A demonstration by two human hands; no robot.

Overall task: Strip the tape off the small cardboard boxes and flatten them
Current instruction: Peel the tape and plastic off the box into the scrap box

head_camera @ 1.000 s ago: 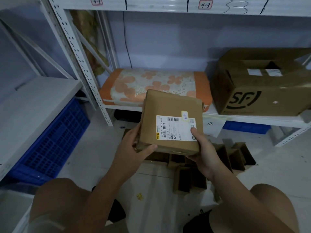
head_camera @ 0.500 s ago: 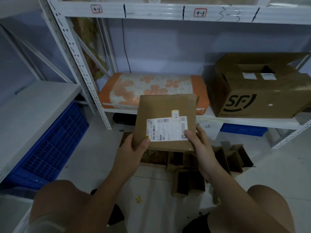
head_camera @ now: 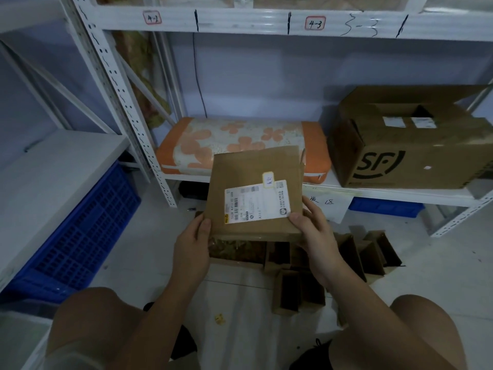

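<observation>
2 hands, the left hand (head_camera: 192, 243) and right hand (head_camera: 314, 231), grip the labelled cardboard box (head_camera: 254, 193) by its lower corners.

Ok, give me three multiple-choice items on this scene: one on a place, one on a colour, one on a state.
1. Where is the cushion?
A. on the floor
B. on the shelf
C. in the crate

2. What colour is the crate?
A. blue
B. red
C. green

3. How is the box held?
A. left hand only
B. lying on the floor
C. both hands

Key: B, it lies on the shelf beside the SF carton; A, its lattice is blue; C, the left hand and right hand each hold a lower corner.
</observation>
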